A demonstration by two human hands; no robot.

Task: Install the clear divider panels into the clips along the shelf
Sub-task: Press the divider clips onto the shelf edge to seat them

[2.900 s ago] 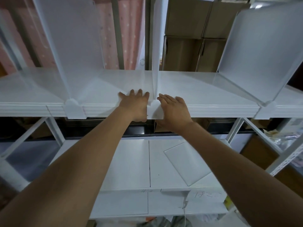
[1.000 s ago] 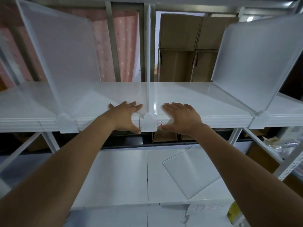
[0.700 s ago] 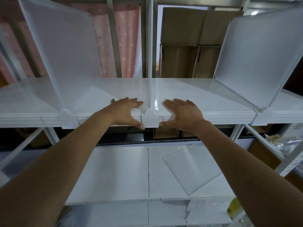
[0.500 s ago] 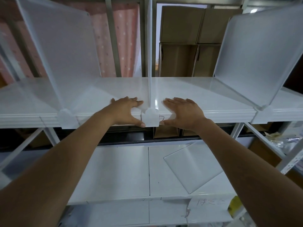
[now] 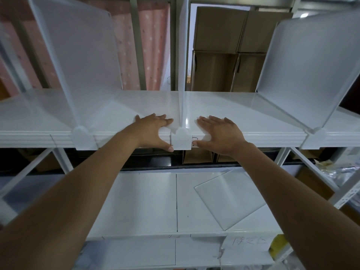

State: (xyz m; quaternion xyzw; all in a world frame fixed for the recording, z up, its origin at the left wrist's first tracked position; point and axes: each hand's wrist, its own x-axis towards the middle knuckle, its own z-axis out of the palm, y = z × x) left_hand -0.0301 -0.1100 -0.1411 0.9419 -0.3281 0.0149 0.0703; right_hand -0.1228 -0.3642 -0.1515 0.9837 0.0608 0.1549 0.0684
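White lower shelf fills the bottom of the frame, nearest the camera. One loose panel lies flat and askew on it at lower right of centre. Both bare forearms reach up over it to the upper shelf.

At that shelf's front edge in mid-frame sits the middle clip, with a hand on either side. The left hand lies flat on the shelf top with straight fingers, its thumb under the front lip and touching the clip's lower left corner. The right hand also lies flat with straight, slightly spread fingers, its thumb pointing at the clip's right side. Neither grips anything.

The middle panel stands upright in that clip between the hands, seen edge-on. The left panel rises from the left clip at centre left. The right panel rises from the right clip at centre right.

Behind the shelf, a pink curtain hangs at upper left and cardboard boxes are stacked at upper centre-right.
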